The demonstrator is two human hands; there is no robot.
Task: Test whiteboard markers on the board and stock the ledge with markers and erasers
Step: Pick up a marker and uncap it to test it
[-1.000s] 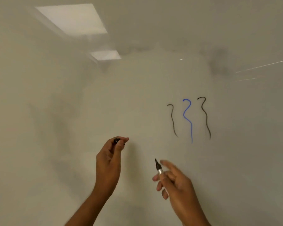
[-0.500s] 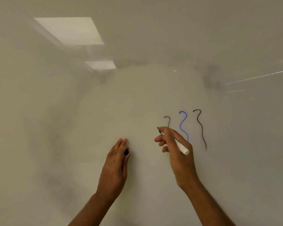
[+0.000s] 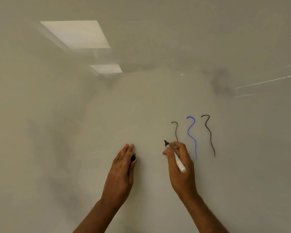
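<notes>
The whiteboard fills the whole view. Three wavy test strokes stand on it: a thin dark one, a blue one and a black one. My right hand grips an uncapped white marker, its black tip pointing up-left close to the board, just left of the thin dark stroke. My left hand lies flat against the board with straight fingers, and the black marker cap is tucked under its thumb side.
Two ceiling lights reflect in the board at upper left. A grey smudge sits at upper right. The ledge, erasers and other markers are out of view.
My right hand rose from below to the left of the strokes and turned the marker tip toward the board. My left hand flattened against the board with the cap.
</notes>
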